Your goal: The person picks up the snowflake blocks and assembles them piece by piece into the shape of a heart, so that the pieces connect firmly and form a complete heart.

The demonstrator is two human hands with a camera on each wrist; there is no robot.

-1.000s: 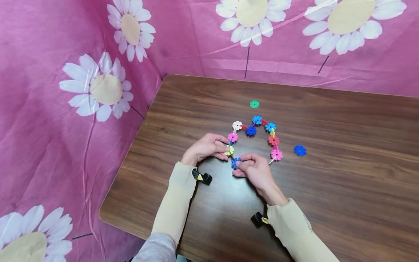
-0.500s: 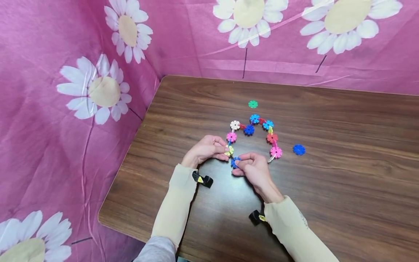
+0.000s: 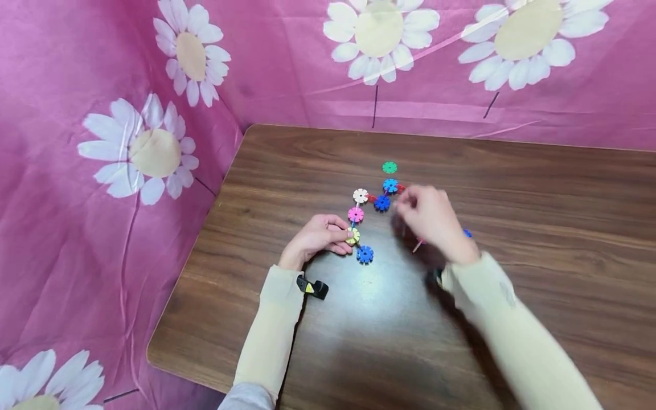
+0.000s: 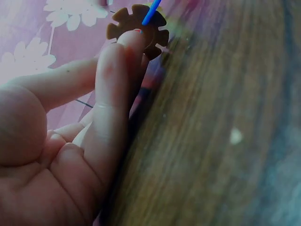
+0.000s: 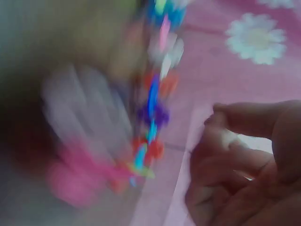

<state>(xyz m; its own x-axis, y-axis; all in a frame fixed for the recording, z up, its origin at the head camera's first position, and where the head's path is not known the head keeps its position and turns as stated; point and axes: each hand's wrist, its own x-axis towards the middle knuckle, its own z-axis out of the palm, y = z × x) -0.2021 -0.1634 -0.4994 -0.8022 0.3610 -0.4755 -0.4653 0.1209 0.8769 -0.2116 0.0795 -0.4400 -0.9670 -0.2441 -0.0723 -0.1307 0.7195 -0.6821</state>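
My left hand [image 3: 323,236] pinches a yellow-green notched plastic disc [image 3: 354,234] between thumb and fingers; it looks dark in the left wrist view. This disc belongs to a linked chain on the table. A blue disc [image 3: 365,254] ends the chain nearest me, while pink [image 3: 356,214], white [image 3: 360,196], dark blue [image 3: 381,203] and light blue [image 3: 390,185] discs follow away from it. My right hand [image 3: 430,219] is blurred above the chain's right side and hides most of it. In the right wrist view its fingers are bent, with nothing seen between them.
A loose green disc [image 3: 389,167] lies beyond the chain. Another loose blue disc [image 3: 467,233] peeks out right of my right wrist. The brown wooden table [image 3: 307,159] meets a pink flowered cloth [image 3: 287,68] at its back and left.
My right hand has let go of the near blue disc and moved up and right over the chain. The left hand keeps its pinch on the yellow-green disc.
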